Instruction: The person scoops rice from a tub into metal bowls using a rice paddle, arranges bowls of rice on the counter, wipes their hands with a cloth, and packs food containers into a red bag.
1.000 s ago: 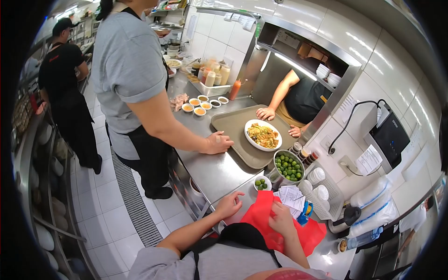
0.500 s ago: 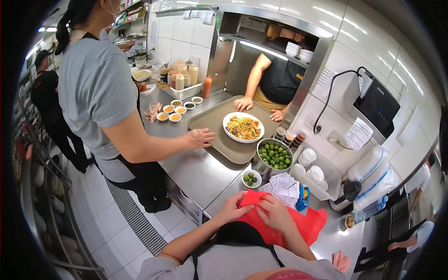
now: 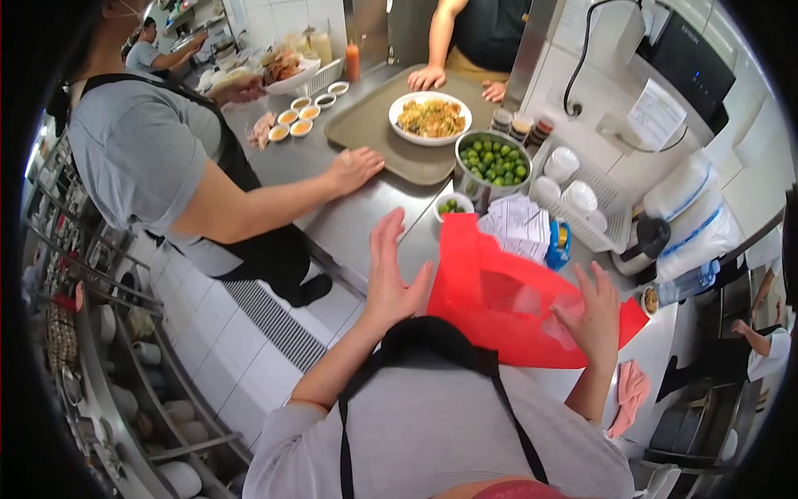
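A red bag, apparently of thin fabric with a strap-like strip at its upper left, is spread out in front of my chest over the steel counter. My left hand is raised just left of it, fingers stretched upward and thumb apart, holding nothing. Over the bag's right part is my right hand, its fingers spread; whether it touches the fabric I cannot tell. Paper slips and a blue tape dispenser lie just beyond the bag. A small bowl of green limes stands behind its upper left corner.
A brown tray carries a white plate of food. Beside it stand a metal pot of limes and a basket of white cups. A co-worker's hand rests by the tray; another person stands behind it. A pink cloth lies right.
My hands have come apart and let go of the red bag, which has opened out wider. The co-worker at left now holds a bowl of food in the other hand. The view has tilted down.
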A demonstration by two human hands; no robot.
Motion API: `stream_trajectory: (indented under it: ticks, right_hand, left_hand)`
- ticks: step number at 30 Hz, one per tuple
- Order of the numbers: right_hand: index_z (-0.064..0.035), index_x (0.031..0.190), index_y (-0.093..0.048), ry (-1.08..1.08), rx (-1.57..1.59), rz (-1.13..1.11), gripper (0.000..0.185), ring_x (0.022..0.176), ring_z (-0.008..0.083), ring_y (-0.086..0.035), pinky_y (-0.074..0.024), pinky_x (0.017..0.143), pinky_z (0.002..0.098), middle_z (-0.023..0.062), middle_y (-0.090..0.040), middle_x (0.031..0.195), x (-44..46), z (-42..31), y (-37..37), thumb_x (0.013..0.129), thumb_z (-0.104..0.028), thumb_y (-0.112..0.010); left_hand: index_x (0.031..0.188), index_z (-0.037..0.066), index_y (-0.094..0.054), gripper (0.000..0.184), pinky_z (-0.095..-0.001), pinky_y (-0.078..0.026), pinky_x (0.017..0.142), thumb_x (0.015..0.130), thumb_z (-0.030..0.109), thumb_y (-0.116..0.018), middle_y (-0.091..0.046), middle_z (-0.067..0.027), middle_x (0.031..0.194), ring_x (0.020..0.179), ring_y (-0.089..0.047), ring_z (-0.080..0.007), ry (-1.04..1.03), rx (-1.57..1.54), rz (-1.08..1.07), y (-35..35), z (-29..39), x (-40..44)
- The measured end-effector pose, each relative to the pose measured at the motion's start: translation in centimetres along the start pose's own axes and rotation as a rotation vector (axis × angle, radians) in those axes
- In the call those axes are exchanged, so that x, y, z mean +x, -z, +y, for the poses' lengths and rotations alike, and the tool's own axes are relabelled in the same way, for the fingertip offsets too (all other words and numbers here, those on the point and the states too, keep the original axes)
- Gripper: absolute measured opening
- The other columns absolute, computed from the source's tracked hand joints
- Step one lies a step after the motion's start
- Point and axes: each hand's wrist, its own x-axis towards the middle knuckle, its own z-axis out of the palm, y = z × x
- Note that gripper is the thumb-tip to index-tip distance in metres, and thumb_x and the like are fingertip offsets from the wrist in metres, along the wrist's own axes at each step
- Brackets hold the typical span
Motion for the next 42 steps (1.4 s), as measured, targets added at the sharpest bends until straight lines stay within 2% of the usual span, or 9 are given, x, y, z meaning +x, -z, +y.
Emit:
stream_trajectory:
  ticks: [4,11,17,23,26,33,39,41,42]
  right_hand:
    - [-0.0095,0.114,-0.050,0.035,0.200,0.097,0.054,0.110,0.0331,-0.041,-0.0316,0.092,0.0450,0.0136,-0.041,0.121,-0.7,-0.9,-0.1,0.065,-0.021,-0.069]
    - [-0.0087,0.108,-0.054,0.244,0.272,0.123,0.042,0.105,0.0323,-0.044,-0.0310,0.091,0.0501,0.0134,-0.045,0.117,2.0,-1.4,0.4,0.069,-0.022,-0.065]
    - [-0.0063,0.105,-0.054,0.174,0.210,-0.170,0.039,0.085,0.0310,-0.055,-0.0451,0.072,0.0400,0.0132,-0.057,0.096,2.3,-0.6,0.2,0.071,-0.025,-0.062]
    - [-0.0061,0.107,-0.052,-0.052,-0.060,-0.385,0.049,0.077,0.0312,-0.058,-0.0470,0.064,0.0385,0.0127,-0.058,0.084,-0.1,2.8,-1.7,0.066,-0.029,-0.066]
    - [-0.0080,0.122,-0.039,-0.066,-0.127,-0.127,0.074,0.071,0.0286,-0.060,-0.0478,0.059,0.0392,0.0121,-0.060,0.079,-1.7,5.0,-1.3,0.060,-0.032,-0.070]
    - [-0.0086,0.125,-0.036,-0.307,-0.117,-0.393,0.077,0.071,0.0296,-0.059,-0.0475,0.057,0.0387,0.0154,-0.059,0.083,-5.2,8.3,-2.4,0.061,-0.033,-0.070]
    - [-0.0007,0.121,-0.038,-0.089,0.136,0.170,0.069,0.068,0.0265,-0.060,-0.0480,0.061,0.0326,0.0139,-0.059,0.080,-6.2,12.7,-7.3,0.063,-0.021,-0.071]
    - [0.0016,0.110,-0.044,-0.578,1.097,-0.513,0.049,0.069,0.0202,-0.059,-0.0478,0.065,0.0288,0.0083,-0.059,0.082,-6.3,15.0,-9.8,0.069,-0.012,-0.067]
    - [0.0016,0.110,-0.044,-0.545,1.095,-0.518,0.049,0.069,0.0202,-0.059,-0.0478,0.065,0.0288,0.0083,-0.059,0.082,-6.4,14.4,-10.1,0.069,-0.012,-0.067]
  left_hand:
    - [0.110,0.004,-0.050,0.044,-0.0330,-0.041,0.083,0.067,0.002,-0.062,-0.049,-0.0148,0.109,0.095,-0.051,-0.0266,-0.391,-0.036,-0.251,-0.1,5.4,0.4]
    - [0.088,0.002,-0.057,0.022,-0.0353,-0.044,0.074,0.072,0.016,-0.061,-0.056,-0.0137,0.092,0.085,-0.055,-0.0294,-0.467,0.426,-0.330,-4.1,3.4,0.6]
    - [0.074,0.004,-0.055,0.028,-0.0376,-0.047,0.062,0.075,0.032,-0.057,-0.060,-0.0129,0.068,0.071,-0.060,-0.0292,0.162,0.901,-0.613,-5.2,0.1,-1.8]
    - [0.090,0.002,-0.052,0.034,-0.0360,-0.050,0.063,0.068,0.024,-0.066,-0.059,-0.0171,0.082,0.073,-0.061,-0.0305,0.192,0.909,-0.590,-5.2,2.3,-1.3]
    - [0.087,0.000,-0.053,0.035,-0.0369,-0.050,0.063,0.066,0.024,-0.067,-0.060,-0.0187,0.081,0.072,-0.060,-0.0310,-0.004,0.936,-0.390,-6.5,2.5,-0.6]
    - [0.075,0.000,-0.057,0.028,-0.0362,-0.050,0.062,0.065,0.024,-0.067,-0.060,-0.0163,0.070,0.070,-0.061,-0.0297,0.070,0.850,-0.745,-8.6,1.4,0.1]
    - [0.090,0.002,-0.055,0.023,-0.0311,-0.049,0.060,0.075,0.018,-0.049,-0.061,-0.0083,0.088,0.075,-0.059,-0.0183,0.600,-0.245,-0.671,-7.7,-0.1,0.2]
    - [0.097,0.003,-0.052,0.023,-0.0298,-0.049,0.064,0.076,0.012,-0.046,-0.057,-0.0099,0.102,0.085,-0.058,-0.0180,0.963,-1.224,-0.600,-7.8,-1.3,0.1]
    - [0.098,0.003,-0.051,0.022,-0.0277,-0.049,0.068,0.077,0.009,-0.045,-0.059,-0.0090,0.095,0.080,-0.059,-0.0178,0.937,-1.256,-0.602,-7.8,-1.0,0.3]
